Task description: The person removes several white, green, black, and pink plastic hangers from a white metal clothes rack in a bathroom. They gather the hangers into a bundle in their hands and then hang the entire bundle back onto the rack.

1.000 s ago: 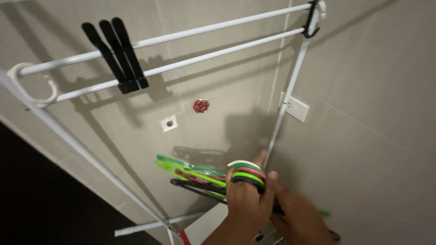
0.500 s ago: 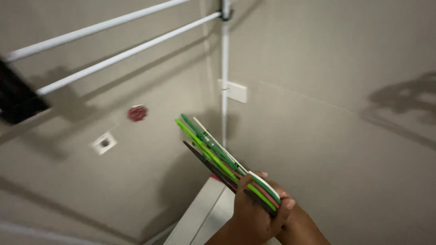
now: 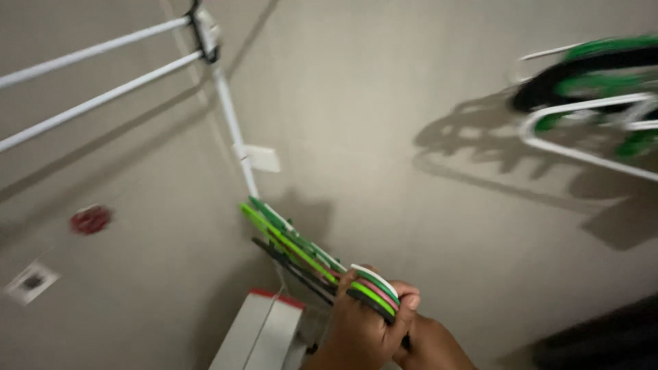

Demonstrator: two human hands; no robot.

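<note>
floor: beige tiles (image 3: 425, 226) | on it: red round drain cap (image 3: 90, 219), small square plate (image 3: 31, 281) | rack leg (image 3: 233, 127)

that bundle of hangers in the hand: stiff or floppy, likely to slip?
Probably stiff: the hangers jut straight out past the hand without drooping. Likely light, since one visible hand carries the whole bundle from its end. The thin, smooth-looking pieces could slide and fan apart; their far ends already spread a little. Which hand grips them is unclear.

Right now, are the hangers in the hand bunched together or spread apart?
Bunched together: the hand grips the hangers in one tight stack.
</note>
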